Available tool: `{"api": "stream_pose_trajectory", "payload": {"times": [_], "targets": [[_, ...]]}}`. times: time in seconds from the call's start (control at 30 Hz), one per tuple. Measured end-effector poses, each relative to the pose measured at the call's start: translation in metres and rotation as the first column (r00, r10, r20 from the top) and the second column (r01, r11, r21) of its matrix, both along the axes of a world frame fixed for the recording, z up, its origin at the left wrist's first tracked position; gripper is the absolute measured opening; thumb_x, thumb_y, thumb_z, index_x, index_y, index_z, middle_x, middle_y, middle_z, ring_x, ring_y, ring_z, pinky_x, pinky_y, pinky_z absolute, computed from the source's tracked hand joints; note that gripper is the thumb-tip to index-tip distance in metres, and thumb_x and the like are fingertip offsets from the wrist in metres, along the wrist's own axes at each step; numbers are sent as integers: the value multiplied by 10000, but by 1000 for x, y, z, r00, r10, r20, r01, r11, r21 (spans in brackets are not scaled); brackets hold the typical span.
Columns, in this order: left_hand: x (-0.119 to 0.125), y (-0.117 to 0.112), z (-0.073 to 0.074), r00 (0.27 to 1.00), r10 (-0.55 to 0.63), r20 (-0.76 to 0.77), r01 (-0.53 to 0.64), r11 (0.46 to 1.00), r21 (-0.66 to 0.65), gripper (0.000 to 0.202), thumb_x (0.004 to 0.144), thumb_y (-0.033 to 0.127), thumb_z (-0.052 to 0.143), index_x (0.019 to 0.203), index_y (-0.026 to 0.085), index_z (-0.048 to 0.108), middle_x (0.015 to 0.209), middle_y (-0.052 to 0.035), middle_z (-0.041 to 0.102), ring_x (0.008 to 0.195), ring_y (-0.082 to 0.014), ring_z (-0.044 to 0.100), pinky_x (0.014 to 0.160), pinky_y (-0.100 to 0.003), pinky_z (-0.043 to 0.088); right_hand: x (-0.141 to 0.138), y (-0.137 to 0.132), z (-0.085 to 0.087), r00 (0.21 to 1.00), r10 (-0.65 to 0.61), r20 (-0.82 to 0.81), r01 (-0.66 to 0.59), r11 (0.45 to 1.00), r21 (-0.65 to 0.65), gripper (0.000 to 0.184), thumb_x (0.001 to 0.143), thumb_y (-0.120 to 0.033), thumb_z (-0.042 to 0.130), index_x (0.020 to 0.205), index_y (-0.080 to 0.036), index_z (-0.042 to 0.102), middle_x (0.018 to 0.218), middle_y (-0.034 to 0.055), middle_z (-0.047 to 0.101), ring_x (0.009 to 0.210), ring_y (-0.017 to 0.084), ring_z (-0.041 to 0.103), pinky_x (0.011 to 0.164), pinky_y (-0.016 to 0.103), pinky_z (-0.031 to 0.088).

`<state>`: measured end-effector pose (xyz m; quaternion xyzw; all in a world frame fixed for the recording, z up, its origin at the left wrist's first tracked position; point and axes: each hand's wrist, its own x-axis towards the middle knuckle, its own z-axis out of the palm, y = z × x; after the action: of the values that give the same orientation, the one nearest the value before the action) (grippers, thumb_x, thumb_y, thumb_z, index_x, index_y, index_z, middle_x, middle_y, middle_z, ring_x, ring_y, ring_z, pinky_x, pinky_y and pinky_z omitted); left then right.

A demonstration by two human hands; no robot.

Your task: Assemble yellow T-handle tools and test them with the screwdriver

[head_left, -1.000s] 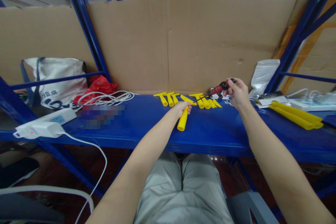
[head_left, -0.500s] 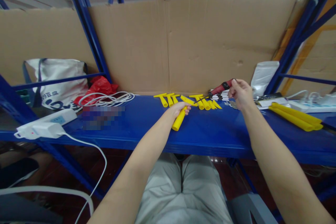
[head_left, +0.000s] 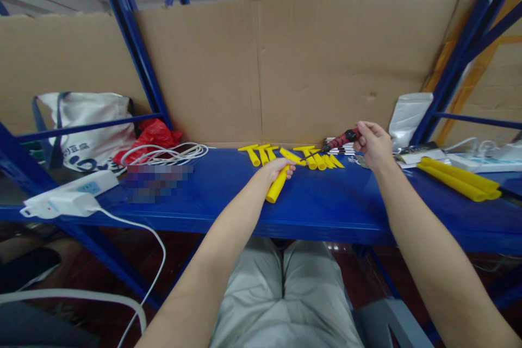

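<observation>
Screwdriver (head_left: 340, 140) in fingertip pinch of the right hand (head_left: 374, 144), yellow tube (head_left: 276, 187) in curled grip of the left hand (head_left: 280, 169).

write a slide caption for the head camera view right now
Left hand gripping a yellow piece, right hand holding a red-and-black screwdriver over a blue shelf.

From my one head-worn camera I look forward and down over the person's lap (head_left: 281, 310), near enough that the left hand (head_left: 280, 169) and right hand (head_left: 373, 144) fall well inside the frame, the cardboard panel (head_left: 318, 65) facing me beyond the blue counter (head_left: 326, 201).
</observation>
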<state>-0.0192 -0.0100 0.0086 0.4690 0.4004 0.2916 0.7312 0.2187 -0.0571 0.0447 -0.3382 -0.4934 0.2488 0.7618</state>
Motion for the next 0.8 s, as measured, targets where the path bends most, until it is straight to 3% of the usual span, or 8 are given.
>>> {"api": "stream_pose_trajectory", "payload": {"times": [0.1, 0.3, 0.47, 0.6, 0.8], "targets": [[2, -2, 2, 992, 49, -118, -44, 998, 48, 200, 868, 75, 385, 694, 170, 409, 466, 60, 387, 327, -44, 317, 337, -152, 241, -2, -2, -1, 997, 59, 45, -57, 998, -41, 264, 676, -399, 717, 781, -193, 592, 403, -83, 417, 328, 69, 403, 334, 196, 328], [2, -2, 3, 980, 155, -122, -146, 986, 80, 212, 878, 78, 382, 687, 167, 407, 449, 62, 381, 329, -39, 312, 354, -151, 248, -6, -3, -2, 983, 172, 70, -163, 980, -118, 302, 646, -427, 737, 733, -183, 580, 497, -19, 569, 405, 83, 500, 381, 194, 381], [3, -4, 3, 971, 206, -125, -197, 977, 77, 208, 866, 70, 402, 682, 168, 414, 446, 62, 386, 324, -40, 314, 349, -158, 246, -4, 2, -6, 995, 76, 62, -70, 993, -93, 352, 605, -455, 757, 672, -189, 537, 430, -52, 501, 348, 64, 433, 337, 181, 327], [3, -3, 2, 961, 262, -93, -256, 964, 70, 190, 835, 71, 489, 680, 162, 426, 465, 63, 403, 331, -32, 317, 359, -158, 248, -4, 5, -7, 999, 40, 13, -38, 988, -150, 375, 567, -434, 776, 623, -196, 490, 422, -59, 489, 340, 71, 438, 315, 184, 315], [4, -3, 1, 945, 304, -122, -288, 949, 132, 176, 840, 53, 436, 697, 155, 447, 451, 54, 409, 341, -53, 347, 370, -172, 268, -5, 2, -7, 1000, 11, 14, -7, 975, -220, 300, 619, -417, 744, 688, -188, 563, 377, -71, 453, 305, 69, 405, 304, 180, 301]]}}
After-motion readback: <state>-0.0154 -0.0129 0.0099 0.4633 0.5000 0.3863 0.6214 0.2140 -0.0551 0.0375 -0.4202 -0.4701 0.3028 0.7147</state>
